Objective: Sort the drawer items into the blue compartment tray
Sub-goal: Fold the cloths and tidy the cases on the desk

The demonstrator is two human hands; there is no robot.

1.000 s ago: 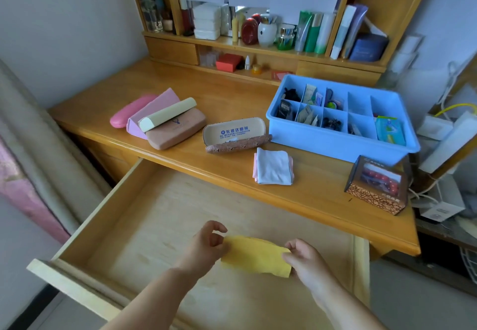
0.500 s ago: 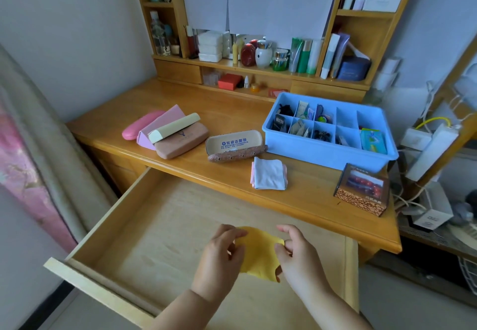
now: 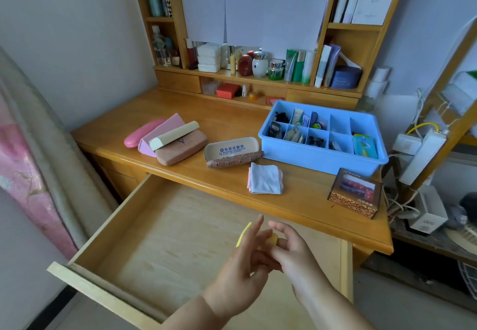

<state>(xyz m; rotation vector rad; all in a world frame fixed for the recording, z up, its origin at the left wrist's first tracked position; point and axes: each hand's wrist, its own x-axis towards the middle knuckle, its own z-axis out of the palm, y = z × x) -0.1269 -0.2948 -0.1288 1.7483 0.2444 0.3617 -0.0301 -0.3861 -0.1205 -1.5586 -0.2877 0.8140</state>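
Note:
A yellow cloth (image 3: pixel 273 239) is folded small between my two hands above the open drawer (image 3: pixel 165 229). My left hand (image 3: pixel 242 270) and my right hand (image 3: pixel 291 252) both pinch it, and they hide most of it; a thin yellow edge sticks out at the left. The blue compartment tray (image 3: pixel 320 159) stands on the desk at the back right, with small items in several compartments. A folded white and pink cloth (image 3: pixel 264 182) lies on the desk in front of the tray.
An open glasses case (image 3: pixel 232 151) lies mid-desk, with pink and brown cases (image 3: pixel 167 140) to its left. A patterned box (image 3: pixel 355 192) sits near the desk's right front corner. Shelves with bottles stand behind. Cables and adapters (image 3: pixel 423 159) crowd the right side.
My hands have come together and folded the yellow cloth much smaller; it was spread wide between them a second ago. The view has tilted upward.

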